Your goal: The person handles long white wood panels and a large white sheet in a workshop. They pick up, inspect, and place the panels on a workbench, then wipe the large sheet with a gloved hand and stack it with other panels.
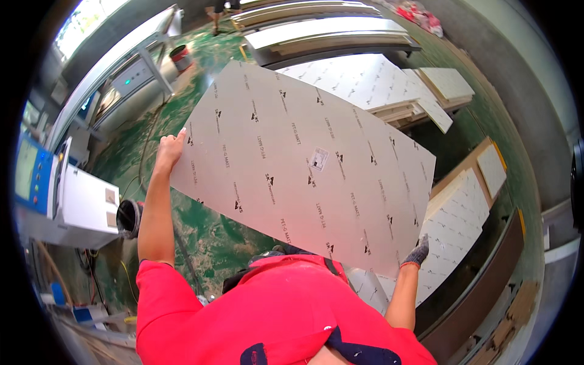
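A large rectangular panel (274, 152), faced with greyish printed film, is held up in front of me, tilted across the view. A small white label (319, 159) is stuck near its middle. My left hand (172, 149), bare, grips the panel's left edge with the thumb on the front face; its other fingers are mostly behind the board. At the lower right corner my right hand (417, 252), in a grey knit glove, is closed round the edge.
Stacked film-covered panels (359, 79) lie beyond the board, with another stack (459, 225) to the right. A machine with a blue control panel (35, 173) stands at left. Red-and-black buckets (180, 58) sit on the green floor (210, 240). A person's legs (217, 18) show far back.
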The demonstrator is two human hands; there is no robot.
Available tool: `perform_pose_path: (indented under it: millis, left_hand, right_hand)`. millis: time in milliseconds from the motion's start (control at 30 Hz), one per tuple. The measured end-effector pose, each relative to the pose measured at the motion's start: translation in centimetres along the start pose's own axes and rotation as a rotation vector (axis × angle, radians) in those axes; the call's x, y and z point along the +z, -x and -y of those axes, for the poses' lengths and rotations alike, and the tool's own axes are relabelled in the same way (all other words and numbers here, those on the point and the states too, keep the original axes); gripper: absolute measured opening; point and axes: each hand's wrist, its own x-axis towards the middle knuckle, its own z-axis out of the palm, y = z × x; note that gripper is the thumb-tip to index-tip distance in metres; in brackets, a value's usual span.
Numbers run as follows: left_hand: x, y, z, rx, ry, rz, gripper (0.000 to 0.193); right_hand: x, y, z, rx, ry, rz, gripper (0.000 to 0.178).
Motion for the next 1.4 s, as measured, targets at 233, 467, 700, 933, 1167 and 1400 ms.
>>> perform_pose_path:
  millis: [233,467,700,933,1167,1400]
  left_hand:
    - [4.2,-3.2,5.8,0.031,0.141,0.074,0.079]
    - [7.2,3.7,13.0,-0.148,0.214,0.072,0.077]
    - [7.2,6.1,14.7,-0.193,0.177,0.065,0.076]
    - [10.0,12.3,14.2,-0.288,0.210,0.022,0.073]
    - [17.8,15.9,16.3,-0.314,0.286,-0.096,0.069]
    - [20.5,20.4,18.2,-0.436,0.280,-0.250,0.062]
  right_hand:
    - [-3.1,-7.6,-1.1,-0.280,0.102,-0.047,0.051]
    - [2.5,-7.9,3.3,-0.208,0.182,0.141,0.048]
    - [5.6,-13.1,5.2,-0.372,0.325,0.160,0.048]
    - [9.9,-13.4,6.4,-0.348,0.622,0.054,0.047]
    - [10.2,-32.5,4.9,-0.705,1.379,0.306,0.046]
    - [18.7,-27.1,2.8,-0.506,1.390,0.079,0.046]
